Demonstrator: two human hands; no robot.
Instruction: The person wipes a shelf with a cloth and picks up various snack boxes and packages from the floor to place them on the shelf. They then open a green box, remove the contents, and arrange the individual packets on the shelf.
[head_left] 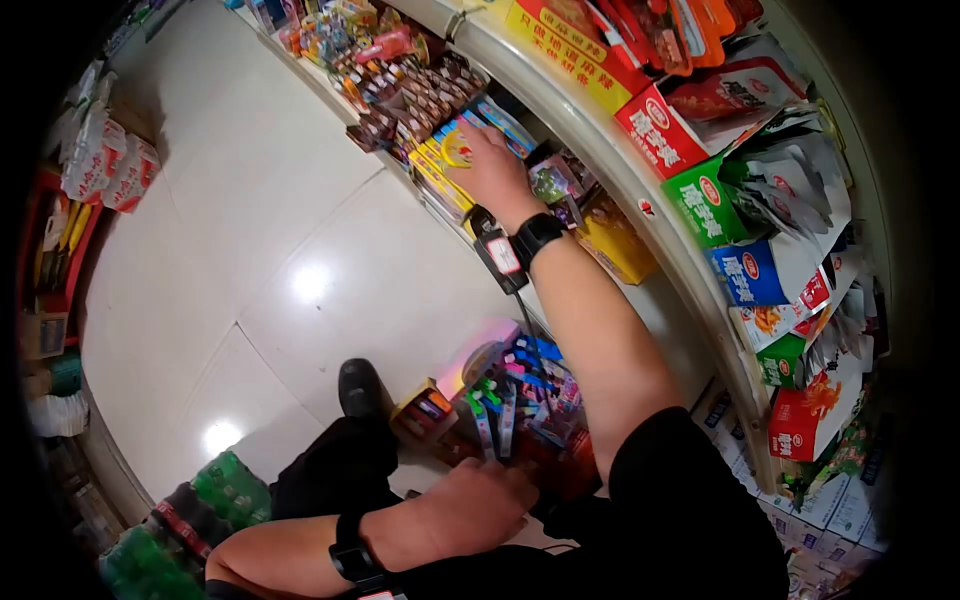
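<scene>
My right hand (492, 172) reaches up to the low shelf, its thumb and fingers on a yellow box (455, 150) with a round picture. Beside it lie more yellow boxes (440, 185) and a blue box (508, 125). Close to my body, my left hand (475, 508) is curled closed in front of a tub of small, colourful packaged items (515, 390). What its fingers hold, if anything, is hidden. A black device with a white label (500, 250) is strapped at my right wrist, with a cable hanging down.
Brown-wrapped snacks (415, 95) fill the shelf beyond my right hand. Above and to the right, a curved shelf edge (600, 130) carries red, green and blue snack boxes (710, 200). Green bottle packs (230, 490) stand at lower left. My shoe (362, 388) rests on the tiled floor (270, 220).
</scene>
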